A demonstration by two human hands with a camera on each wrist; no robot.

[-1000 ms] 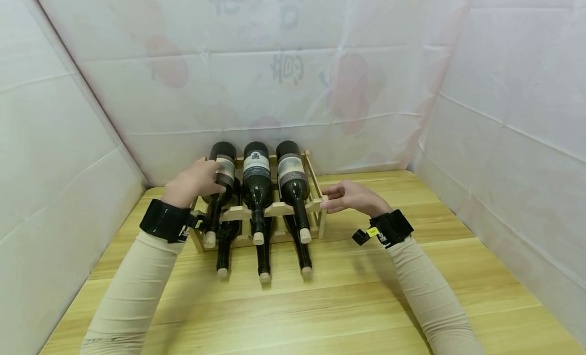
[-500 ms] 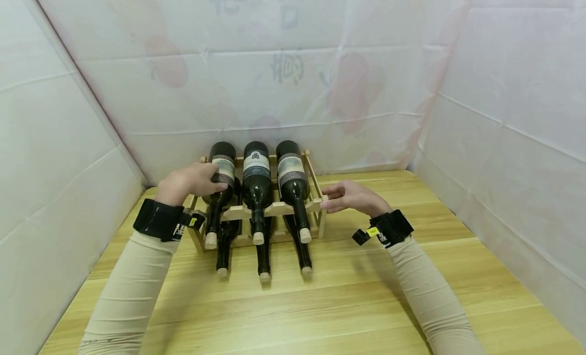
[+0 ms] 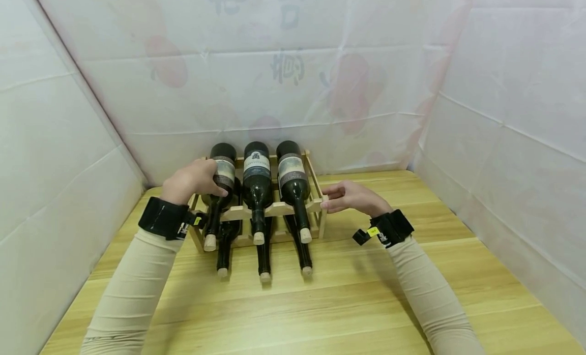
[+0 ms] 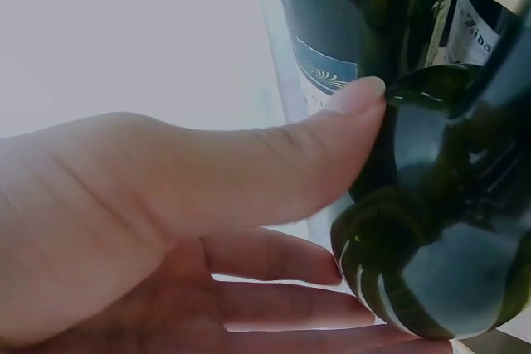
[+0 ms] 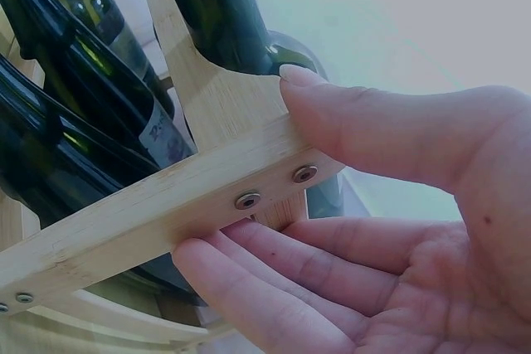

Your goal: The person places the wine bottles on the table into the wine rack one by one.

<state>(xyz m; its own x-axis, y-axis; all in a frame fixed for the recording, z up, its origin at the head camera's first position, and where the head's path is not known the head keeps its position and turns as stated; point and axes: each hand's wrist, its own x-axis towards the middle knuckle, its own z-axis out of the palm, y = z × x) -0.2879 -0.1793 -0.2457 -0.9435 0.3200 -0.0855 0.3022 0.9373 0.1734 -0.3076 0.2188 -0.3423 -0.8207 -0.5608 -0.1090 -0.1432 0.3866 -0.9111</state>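
A small wooden wine rack (image 3: 280, 209) stands on the table, holding dark green wine bottles in two rows, corks toward the front. My left hand (image 3: 196, 179) grips the upper-left wine bottle (image 3: 224, 168). In the left wrist view the thumb of that left hand (image 4: 166, 180) lies along the bottle's (image 4: 448, 279) near side, with fingers bent beneath it. My right hand (image 3: 356, 197) holds the rack's front right corner. The right wrist view has the right hand's (image 5: 415, 263) thumb on top of the wooden post (image 5: 158, 192) and its fingers against the underside.
Next to the gripped bottle lie the upper middle bottle (image 3: 257, 174) and upper right bottle (image 3: 291, 172). Bottle necks (image 3: 263, 258) of the lower row jut out over the wooden table (image 3: 293, 314). A pale cloth backdrop (image 3: 256, 90) rises behind the rack.
My left hand shifted slightly left, then back right onto the upper-left bottle. That bottle's cork end sits a touch nearer the front. The right hand and rack have kept still.
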